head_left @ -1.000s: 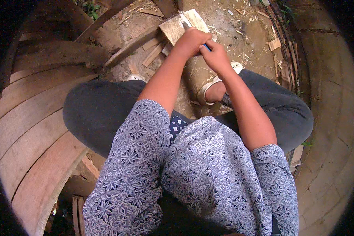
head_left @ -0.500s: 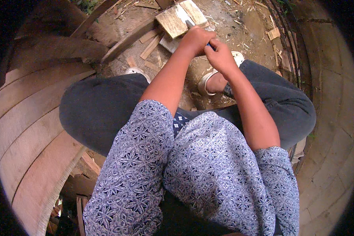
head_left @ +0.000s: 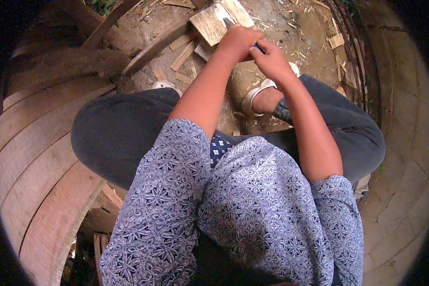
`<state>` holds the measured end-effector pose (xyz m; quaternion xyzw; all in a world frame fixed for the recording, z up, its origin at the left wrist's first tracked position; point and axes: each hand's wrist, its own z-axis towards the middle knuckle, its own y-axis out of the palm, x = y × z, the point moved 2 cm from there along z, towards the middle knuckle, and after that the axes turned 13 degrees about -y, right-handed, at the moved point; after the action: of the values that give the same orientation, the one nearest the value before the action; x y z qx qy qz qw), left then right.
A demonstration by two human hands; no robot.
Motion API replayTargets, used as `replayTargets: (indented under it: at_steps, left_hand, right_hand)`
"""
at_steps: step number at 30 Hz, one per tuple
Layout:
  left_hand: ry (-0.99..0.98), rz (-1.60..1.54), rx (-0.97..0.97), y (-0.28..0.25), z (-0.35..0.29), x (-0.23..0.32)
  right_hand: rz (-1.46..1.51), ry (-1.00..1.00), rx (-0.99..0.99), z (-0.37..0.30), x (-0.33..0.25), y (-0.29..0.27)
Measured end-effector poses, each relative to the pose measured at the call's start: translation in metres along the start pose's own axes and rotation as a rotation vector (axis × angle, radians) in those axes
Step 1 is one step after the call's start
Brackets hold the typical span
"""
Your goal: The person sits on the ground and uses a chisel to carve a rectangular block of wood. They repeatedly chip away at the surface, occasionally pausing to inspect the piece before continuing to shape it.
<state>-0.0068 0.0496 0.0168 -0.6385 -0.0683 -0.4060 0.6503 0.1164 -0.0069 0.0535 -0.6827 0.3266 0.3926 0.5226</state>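
Note:
My left hand [head_left: 238,43] is closed around the front of a chisel-like tool [head_left: 228,22]. Its flat grey blade points away from me and rests against a pale wooden block [head_left: 206,27]. The blade lies over a whitish patch on the block's top; its tip is hard to make out. Behind the left hand, my right hand [head_left: 274,61] is wrapped round the tool's end, where a bit of blue handle shows between the hands. Most of the handle is hidden by my fingers.
Wood shavings and offcuts [head_left: 182,57] litter the dirt floor. A curved wooden plank [head_left: 157,47] stands left of the block. My feet, in white clogs [head_left: 253,98], flank the work. Dark cables [head_left: 360,57] run along the right, and boards [head_left: 47,167] lie at the left.
Both hands have shifted slightly forward with the tool, and its blade now reaches a little farther over the block. My right hand has also moved slightly right.

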Motion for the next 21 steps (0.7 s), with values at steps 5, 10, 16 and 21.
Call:
replayTargets:
  at_steps: [5,10,16,21]
  left_hand:
    - [-0.022,0.018,-0.037,-0.002,-0.001,0.008]
    - [-0.051,0.02,-0.024,0.002,0.009,-0.023]
    - [0.045,0.017,-0.011,-0.012,0.025,-0.037]
    - [-0.027,0.041,-0.045,-0.01,0.02,-0.025]
  right_hand:
    - [-0.113,-0.045,0.032,-0.004,0.004,-0.001]
    - [-0.11,-0.065,0.069,0.015,-0.01,0.014]
    - [-0.023,-0.063,0.111,0.038,0.003,0.024]
    - [0.09,-0.031,0.17,0.031,0.024,0.02]
